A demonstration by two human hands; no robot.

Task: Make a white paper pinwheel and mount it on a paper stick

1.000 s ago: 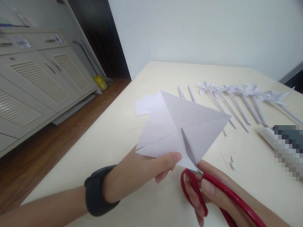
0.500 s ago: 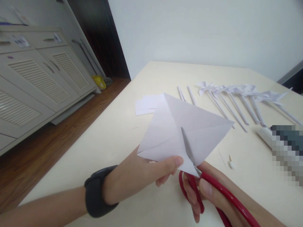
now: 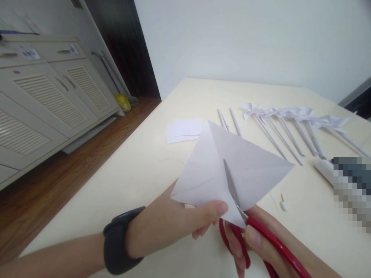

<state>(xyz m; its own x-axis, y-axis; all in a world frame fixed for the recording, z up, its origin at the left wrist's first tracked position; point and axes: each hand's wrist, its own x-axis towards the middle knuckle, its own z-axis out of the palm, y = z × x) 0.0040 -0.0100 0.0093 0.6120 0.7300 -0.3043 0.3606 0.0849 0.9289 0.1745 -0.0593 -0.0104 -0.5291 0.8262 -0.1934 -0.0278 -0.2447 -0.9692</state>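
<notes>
Creased paper square (image 3: 228, 173) held above the table (image 3: 145, 170) — scissors in it.
Left hand (image 3: 174, 222) pinches its near edge; right hand (image 3: 261, 243) grips red-handled scissors (image 3: 246, 227) (blade along a diagonal crease) — paper pinwheels (image 3: 290, 116) lie beyond.

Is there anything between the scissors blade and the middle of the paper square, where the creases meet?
Nothing visible. The scissors in the right hand cut along a crease of the paper square; left hand fingers grip the edge beside the cut, off its line.
</notes>
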